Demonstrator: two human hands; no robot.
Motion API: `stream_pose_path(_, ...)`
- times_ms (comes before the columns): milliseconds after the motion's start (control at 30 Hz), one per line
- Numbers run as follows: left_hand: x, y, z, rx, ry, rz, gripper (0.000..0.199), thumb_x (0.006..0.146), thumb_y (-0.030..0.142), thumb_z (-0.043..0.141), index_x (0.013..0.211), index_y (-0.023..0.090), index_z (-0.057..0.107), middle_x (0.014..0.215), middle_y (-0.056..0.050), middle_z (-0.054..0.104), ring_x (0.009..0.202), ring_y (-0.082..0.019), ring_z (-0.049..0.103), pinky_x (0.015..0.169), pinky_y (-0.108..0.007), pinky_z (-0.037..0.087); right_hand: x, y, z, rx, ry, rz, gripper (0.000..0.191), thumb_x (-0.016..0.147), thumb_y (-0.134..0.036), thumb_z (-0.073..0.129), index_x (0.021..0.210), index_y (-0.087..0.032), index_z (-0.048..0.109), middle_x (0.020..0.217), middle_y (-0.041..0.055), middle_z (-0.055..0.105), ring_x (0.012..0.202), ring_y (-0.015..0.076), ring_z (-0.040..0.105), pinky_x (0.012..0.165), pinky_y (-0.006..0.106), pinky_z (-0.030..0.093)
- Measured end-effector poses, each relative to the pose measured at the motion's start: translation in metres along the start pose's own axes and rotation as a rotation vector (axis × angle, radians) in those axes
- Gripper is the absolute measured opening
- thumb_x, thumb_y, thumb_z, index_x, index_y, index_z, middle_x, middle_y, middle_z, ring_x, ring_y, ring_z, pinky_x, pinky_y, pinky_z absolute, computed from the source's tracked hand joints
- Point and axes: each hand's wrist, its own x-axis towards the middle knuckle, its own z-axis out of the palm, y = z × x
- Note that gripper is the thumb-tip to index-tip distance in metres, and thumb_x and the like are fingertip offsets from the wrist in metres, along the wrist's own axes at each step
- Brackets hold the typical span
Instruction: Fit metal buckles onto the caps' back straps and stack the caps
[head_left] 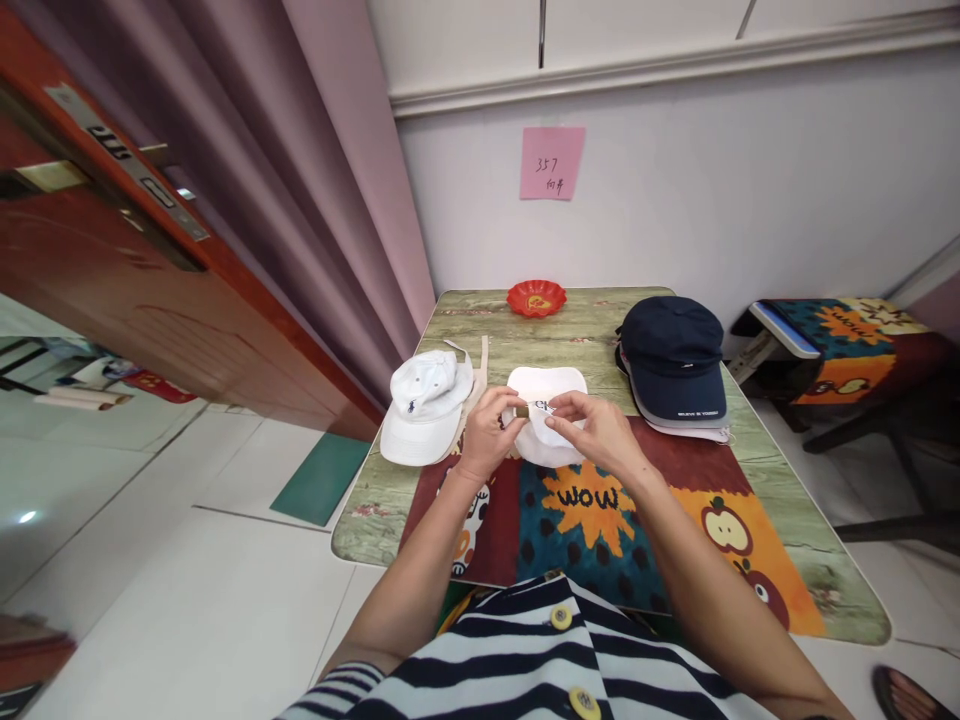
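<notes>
In the head view, a white cap (551,446) with dark lettering lies over the middle of the table. My left hand (487,432) has thumb and fingers pinched at its near-left edge, by a small brownish buckle or tab (522,411). The fingers of my right hand (601,432) are closed on the cap's right side, partly covering the lettering. To the left sits another white cap (426,385) with a small dark emblem, with pale straps behind it. A navy cap (673,345) tops a stack of caps on the right.
A red scalloped dish (536,299) stands at the back of the wood-patterned table (472,310). Under the hands lies a colourful mat (585,530) reading "WOW". A pink note (553,163) is on the wall. To the left are a curtain (337,200) and a wooden door (225,310).
</notes>
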Motion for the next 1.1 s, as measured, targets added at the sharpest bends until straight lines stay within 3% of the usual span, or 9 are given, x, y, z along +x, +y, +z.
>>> stream_pose_path(167,0.002,-0.004,-0.002,-0.072,-0.006,-0.063,0.022,0.075,0.008,0.076,0.092,0.02,0.07,0.102,-0.005,0.069,0.102,-0.021,0.067,0.093,-0.037,0.053,-0.006,-0.002,-0.013,-0.1,-0.048,0.009,0.022,0.085,-0.041,0.065,0.095,-0.026,0.077,0.085,0.0016,0.079,0.077,0.0214,0.071,0.068,0.03,0.044)
stream_pose_path(333,0.003,-0.001,-0.002,-0.08,-0.02,-0.053,0.023,0.074,0.006,0.075,0.093,0.02,0.07,0.102,-0.005,0.069,0.101,-0.021,0.067,0.093,-0.036,0.053,-0.007,-0.002,-0.003,-0.132,-0.107,-0.059,0.026,0.083,-0.043,0.069,0.102,-0.027,0.075,0.096,0.0009,0.079,0.086,0.022,0.07,0.076,0.031,0.043)
stream_pose_path(500,0.003,0.0,-0.005,-0.087,-0.059,-0.059,0.021,0.075,0.008,0.074,0.092,0.02,0.07,0.104,-0.006,0.069,0.103,-0.021,0.067,0.095,-0.037,0.053,-0.002,0.003,0.004,-0.113,-0.09,0.0,0.021,0.09,-0.036,0.056,0.088,-0.026,0.074,0.078,-0.0006,0.075,0.066,0.0174,0.063,0.064,0.028,0.038)
stream_pose_path(833,0.004,0.005,-0.003,-0.093,-0.144,-0.032,0.02,0.078,0.009,0.073,0.095,0.02,0.07,0.11,-0.008,0.069,0.106,-0.022,0.066,0.096,-0.039,0.052,0.003,0.001,0.011,-0.071,-0.088,-0.04,0.03,0.091,-0.044,0.056,0.076,-0.023,0.07,0.068,-0.0001,0.07,0.06,0.0158,0.058,0.059,0.026,0.038)
stream_pose_path(1033,0.005,0.0,-0.005,-0.09,-0.104,-0.052,0.017,0.079,0.012,0.073,0.094,0.02,0.07,0.107,-0.007,0.069,0.103,-0.021,0.067,0.095,-0.038,0.053,0.002,0.004,0.001,-0.045,-0.083,-0.028,0.027,0.085,-0.048,0.066,0.093,-0.025,0.077,0.08,0.0025,0.076,0.069,0.0193,0.066,0.062,0.027,0.044)
stream_pose_path(1100,0.005,-0.003,-0.006,-0.099,-0.102,-0.058,0.017,0.078,0.013,0.074,0.094,0.02,0.071,0.106,-0.007,0.069,0.103,-0.021,0.067,0.095,-0.038,0.053,0.002,0.008,-0.005,-0.008,-0.098,-0.037,0.027,0.084,-0.047,0.066,0.09,-0.023,0.077,0.082,0.0034,0.077,0.07,0.0195,0.066,0.063,0.027,0.046)
